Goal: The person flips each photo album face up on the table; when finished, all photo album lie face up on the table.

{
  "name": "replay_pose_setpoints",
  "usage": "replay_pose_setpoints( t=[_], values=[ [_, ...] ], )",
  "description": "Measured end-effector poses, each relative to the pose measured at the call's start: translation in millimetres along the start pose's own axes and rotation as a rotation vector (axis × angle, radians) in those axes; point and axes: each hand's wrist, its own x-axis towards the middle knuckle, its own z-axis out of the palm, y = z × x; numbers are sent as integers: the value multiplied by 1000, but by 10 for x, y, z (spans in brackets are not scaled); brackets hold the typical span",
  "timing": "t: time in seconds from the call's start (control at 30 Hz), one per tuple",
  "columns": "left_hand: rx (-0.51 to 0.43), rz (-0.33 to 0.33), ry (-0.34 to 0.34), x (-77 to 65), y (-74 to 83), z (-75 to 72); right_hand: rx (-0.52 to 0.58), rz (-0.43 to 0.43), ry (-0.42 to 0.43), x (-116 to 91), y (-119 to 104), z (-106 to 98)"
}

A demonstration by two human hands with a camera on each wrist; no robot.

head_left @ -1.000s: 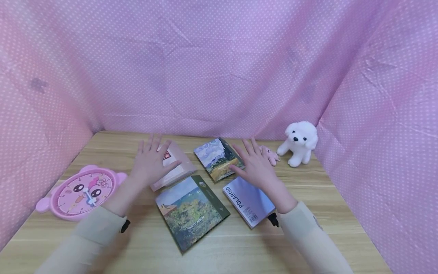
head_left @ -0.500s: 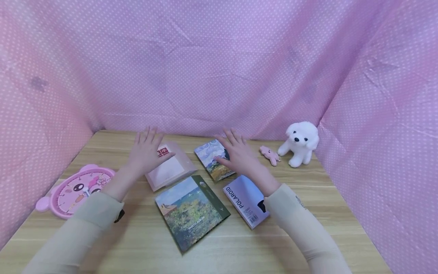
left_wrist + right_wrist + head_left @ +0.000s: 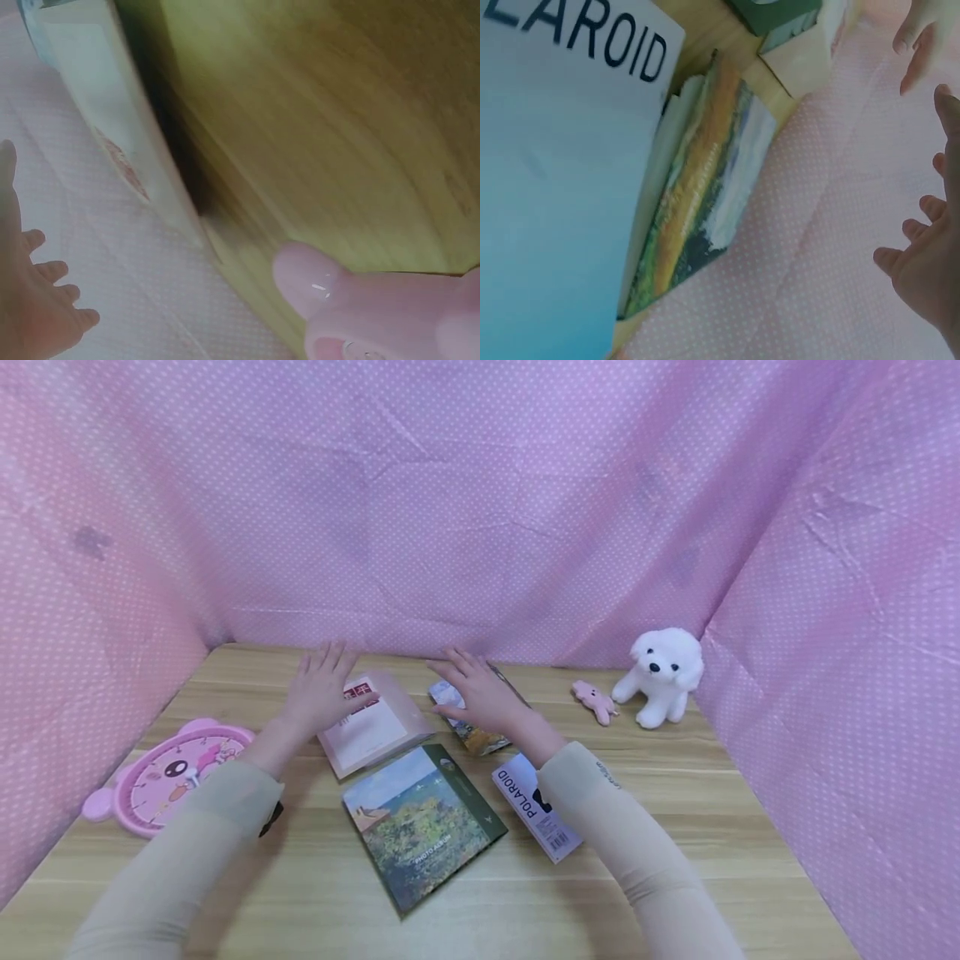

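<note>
My left hand [image 3: 318, 689], fingers spread, is over the left edge of a pale pink book [image 3: 371, 739] with red characters. It grips nothing. With spread fingers and nothing held, my right hand [image 3: 480, 697] overlaps a painted-cover album [image 3: 487, 745] at the back in the head view, hiding much of it. That album's yellow field and pale sky show in the right wrist view. Under my right forearm lies a lilac POLAROID album [image 3: 521, 793], partly covered by the sleeve. A larger green-spined photo album [image 3: 423, 831] with a garden picture lies front centre.
A pink animal-face clock [image 3: 161, 785] lies at the left, partly behind my left sleeve. A small pink plush [image 3: 596, 702] and a white toy dog [image 3: 660, 677] are at the back right. Pink dotted cloth [image 3: 480, 510] encloses the wooden table.
My right hand has moved left, uncovering the pink plush and passing over the painted-cover album. My left hand has shifted slightly left. The albums, clock and toys stay in place.
</note>
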Motion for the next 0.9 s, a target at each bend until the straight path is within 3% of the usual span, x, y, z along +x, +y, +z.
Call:
replay_pose_setpoints(
  t=[0.2, 0.57, 0.9],
  values=[
    [-21, 1, -28, 33, -97, 139, 151, -25, -91, 94, 9, 240],
    [-77, -20, -121, 68, -238, 261, 281, -27, -287, 295, 79, 560],
    [-136, -71, -198, 69, -303, 284, 242, -50, -371, 417, 47, 706]
  ],
)
